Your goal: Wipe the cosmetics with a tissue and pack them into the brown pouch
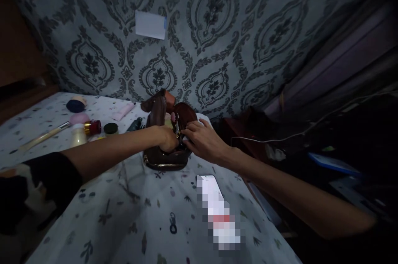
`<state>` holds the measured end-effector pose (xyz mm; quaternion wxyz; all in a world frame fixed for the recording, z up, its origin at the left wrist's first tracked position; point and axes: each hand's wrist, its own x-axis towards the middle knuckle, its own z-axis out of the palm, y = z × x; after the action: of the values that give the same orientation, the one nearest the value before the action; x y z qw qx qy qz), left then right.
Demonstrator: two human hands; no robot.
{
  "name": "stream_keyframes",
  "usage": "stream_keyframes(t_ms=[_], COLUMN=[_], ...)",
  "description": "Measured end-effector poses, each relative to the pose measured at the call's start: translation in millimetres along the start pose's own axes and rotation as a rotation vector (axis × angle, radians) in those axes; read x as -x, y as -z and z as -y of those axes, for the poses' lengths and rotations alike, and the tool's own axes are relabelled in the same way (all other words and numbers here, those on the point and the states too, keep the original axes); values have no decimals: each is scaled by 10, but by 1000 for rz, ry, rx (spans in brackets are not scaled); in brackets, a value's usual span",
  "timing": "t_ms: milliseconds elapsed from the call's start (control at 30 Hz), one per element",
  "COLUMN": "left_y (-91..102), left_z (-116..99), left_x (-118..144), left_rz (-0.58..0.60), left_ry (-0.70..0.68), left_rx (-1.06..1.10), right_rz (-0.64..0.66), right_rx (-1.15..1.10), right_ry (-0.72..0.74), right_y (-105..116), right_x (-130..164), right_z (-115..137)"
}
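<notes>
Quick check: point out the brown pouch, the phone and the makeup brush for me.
brown pouch point(164, 160): head view, lower front wall above the zip.
phone point(209, 184): head view, top end of the screen.
makeup brush point(43, 137): head view, middle of the pale handle.

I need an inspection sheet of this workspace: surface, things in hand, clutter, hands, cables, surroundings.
Surface: table under a white patterned cloth.
Things in hand: brown bag, open at the top.
Clutter: phone, brush, small jars, pink tube.
Hands: left hand and right hand both at the bag's opening; grip unclear.
Cables: white cable at right.
Surroundings: patterned wallpaper with a white card; dark at right.
</notes>
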<state>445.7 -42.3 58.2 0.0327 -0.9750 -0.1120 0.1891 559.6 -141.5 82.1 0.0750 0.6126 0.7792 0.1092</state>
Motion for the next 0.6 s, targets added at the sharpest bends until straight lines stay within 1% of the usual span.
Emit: stream_keyframes(t_ms=[133, 300, 600], left_y=[39, 90, 177], left_z=[-6, -10, -29], left_x=[11, 69, 185], left_rz=[7, -17, -68], left_ry=[-9, -9, -36], left_rx=[-10, -27, -57], right_rz=[-28, -62, -131], right_rx=[-12, -29, -48], right_ry=[-3, -2, 49], right_y=[16, 59, 22], right_x=[16, 51, 101], right_z=[3, -22, -57])
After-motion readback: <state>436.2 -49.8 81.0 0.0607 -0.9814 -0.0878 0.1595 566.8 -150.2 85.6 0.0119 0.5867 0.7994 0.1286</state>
